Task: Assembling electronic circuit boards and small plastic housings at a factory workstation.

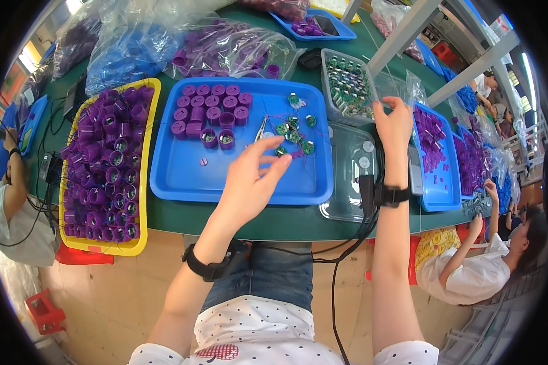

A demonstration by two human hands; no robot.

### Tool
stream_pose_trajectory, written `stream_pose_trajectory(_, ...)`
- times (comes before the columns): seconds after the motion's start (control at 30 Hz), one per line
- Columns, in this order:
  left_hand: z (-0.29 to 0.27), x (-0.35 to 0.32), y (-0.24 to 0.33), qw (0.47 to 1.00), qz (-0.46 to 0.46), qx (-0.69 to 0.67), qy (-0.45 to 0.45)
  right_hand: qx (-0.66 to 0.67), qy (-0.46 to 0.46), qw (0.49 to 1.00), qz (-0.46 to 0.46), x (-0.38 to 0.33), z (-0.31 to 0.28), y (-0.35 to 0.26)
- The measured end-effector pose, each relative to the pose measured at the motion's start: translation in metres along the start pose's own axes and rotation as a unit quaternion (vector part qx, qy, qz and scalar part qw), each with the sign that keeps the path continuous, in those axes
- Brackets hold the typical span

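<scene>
My left hand (252, 179) hovers over the front of a blue tray (182, 182), fingers apart and nothing visible in them. By its fingertips lie small round green circuit boards (293, 135) with thin wires. A pair of tweezers (261, 129) rests just beyond them. Purple cylindrical caps (213, 115) stand in rows at the tray's back left; the two nearest, open-topped, show parts inside. One small purple disc (204, 162) lies alone. My right hand (393, 125) is raised at the right edge of a clear box (347, 112) full of circuit boards, fingers bent but apart, with nothing visible between them.
On the left, a yellow tray (145, 182) is heaped with purple caps holding boards. Plastic bags of purple parts (237, 48) lie behind. A clear lid (347, 176) and black cables (371, 213) lie near my right arm. Coworkers sit on both sides; metal posts (402, 36) stand at right.
</scene>
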State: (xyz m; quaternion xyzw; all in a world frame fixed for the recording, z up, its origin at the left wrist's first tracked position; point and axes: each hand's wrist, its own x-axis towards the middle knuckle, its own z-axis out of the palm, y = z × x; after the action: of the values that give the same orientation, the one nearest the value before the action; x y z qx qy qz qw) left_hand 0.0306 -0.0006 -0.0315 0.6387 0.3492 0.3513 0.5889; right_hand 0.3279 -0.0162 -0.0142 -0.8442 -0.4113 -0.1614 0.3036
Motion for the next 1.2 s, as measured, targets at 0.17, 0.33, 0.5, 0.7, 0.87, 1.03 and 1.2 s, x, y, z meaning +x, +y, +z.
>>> stream_pose_trajectory(0.17,-0.003,-0.009,-0.001,0.999,-0.015,0.005,-0.029,-0.001,-0.099,0.994,-0.051,-0.029,-0.008,-0.052)
stream_pose_trajectory(0.33,-0.004,-0.013,0.006,0.997,-0.010,0.017,-0.074,0.060,-0.067,0.992,-0.091,-0.025,0.007,-0.033)
stream_pose_trajectory(0.5,-0.021,-0.011,0.001,0.981,-0.068,-0.158,-0.093,0.220,0.061,0.971,-0.071,-0.037,-0.048,-0.058)
stream_pose_trajectory(0.7,-0.013,-0.004,0.019,0.882,-0.089,-0.437,-0.154,0.410,-0.210,0.859,-0.221,-0.087,-0.086,-0.090)
stream_pose_trajectory(0.87,-0.020,-0.015,0.012,0.918,-0.103,-0.360,-0.131,0.627,-0.228,0.745,-0.018,-0.115,-0.078,-0.116)
stream_pose_trajectory(1.03,-0.021,-0.019,0.007,0.916,-0.105,-0.379,-0.077,0.622,-0.289,0.726,0.049,-0.129,-0.053,-0.109)
stream_pose_trajectory(1.2,-0.019,-0.026,0.001,0.969,-0.027,-0.242,0.051,0.589,-0.278,0.756,0.057,-0.135,-0.047,-0.115)
